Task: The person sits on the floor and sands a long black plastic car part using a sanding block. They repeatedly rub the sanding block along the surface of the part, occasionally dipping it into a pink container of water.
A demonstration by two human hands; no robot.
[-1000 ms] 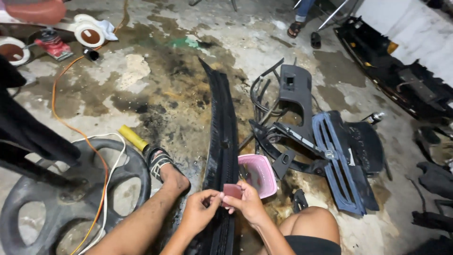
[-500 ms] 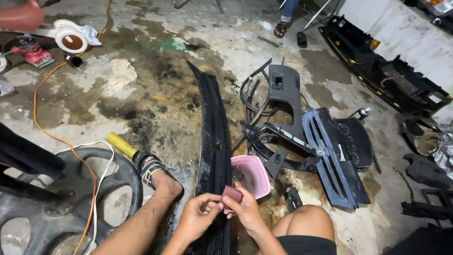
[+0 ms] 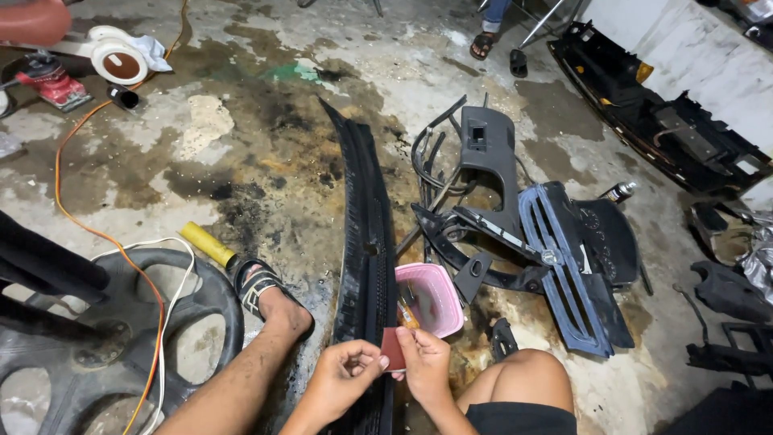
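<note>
— Holding what, exactly?
— A small dark-red square sheet (image 3: pixel 392 349), flat and thin. The left hand (image 3: pixel 342 379) is pinching its left edge; the right hand (image 3: pixel 424 362) is gripping its right side, fingers closed on it.
— Where is it sitting?
— Hovering just above the long black trim strip (image 3: pixel 366 234), near a pink basket (image 3: pixel 432 296).
— And around?
— Parts are lying on a stained concrete floor (image 3: pixel 241 145).
</note>
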